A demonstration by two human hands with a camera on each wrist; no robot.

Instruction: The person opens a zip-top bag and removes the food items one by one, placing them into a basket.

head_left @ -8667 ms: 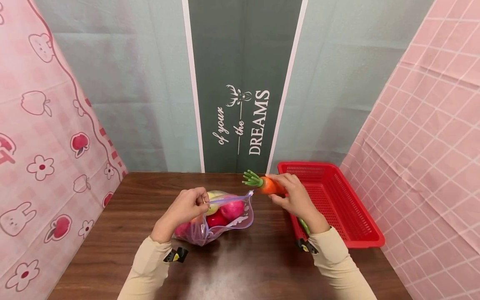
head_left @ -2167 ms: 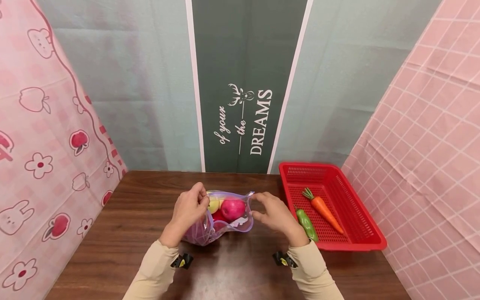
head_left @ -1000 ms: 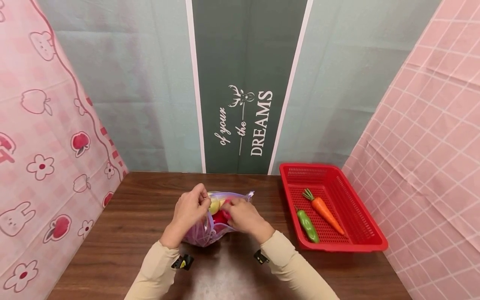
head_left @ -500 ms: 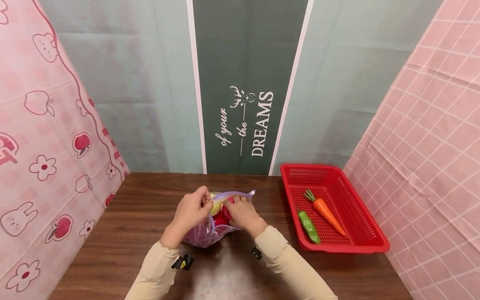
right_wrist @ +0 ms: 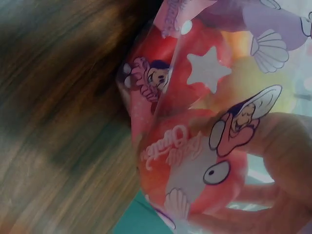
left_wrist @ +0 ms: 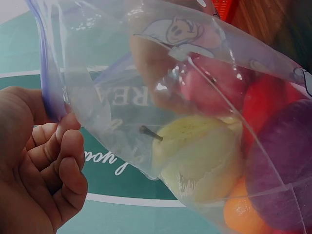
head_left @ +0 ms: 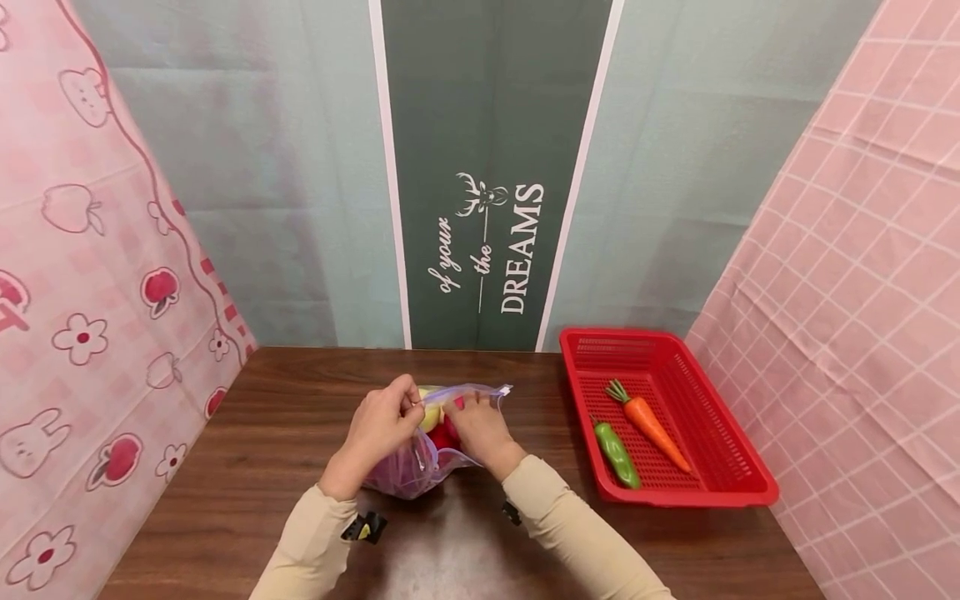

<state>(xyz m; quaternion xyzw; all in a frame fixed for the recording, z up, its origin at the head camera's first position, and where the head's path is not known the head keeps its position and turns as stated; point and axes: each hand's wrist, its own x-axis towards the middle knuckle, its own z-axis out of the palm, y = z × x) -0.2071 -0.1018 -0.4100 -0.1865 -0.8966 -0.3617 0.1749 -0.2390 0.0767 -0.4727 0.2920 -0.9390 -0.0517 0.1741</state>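
Observation:
In the head view, my left hand pinches the rim of a clear purple-edged zip bag between thumb and fingers, and its mouth gapes. My right hand reaches inside the bag. Through the film in the right wrist view, its thumb and fingers curl round a pinkish-red round fruit, perhaps an apple. The left wrist view shows a yellow-green fruit with a stem, a small orange fruit and a purple rounded thing lower in the bag. Red items beside them are partly hidden.
A red perforated basket stands on the right of the wooden table. In it lie a carrot and a green pepper. Pink cloths hang at both sides; a grey-green printed cloth hangs behind.
Earlier my right hand held the carrot, which now lies in the basket. That hand has since moved left into the bag, onto the pinkish-red fruit. My left hand keeps its pinch.

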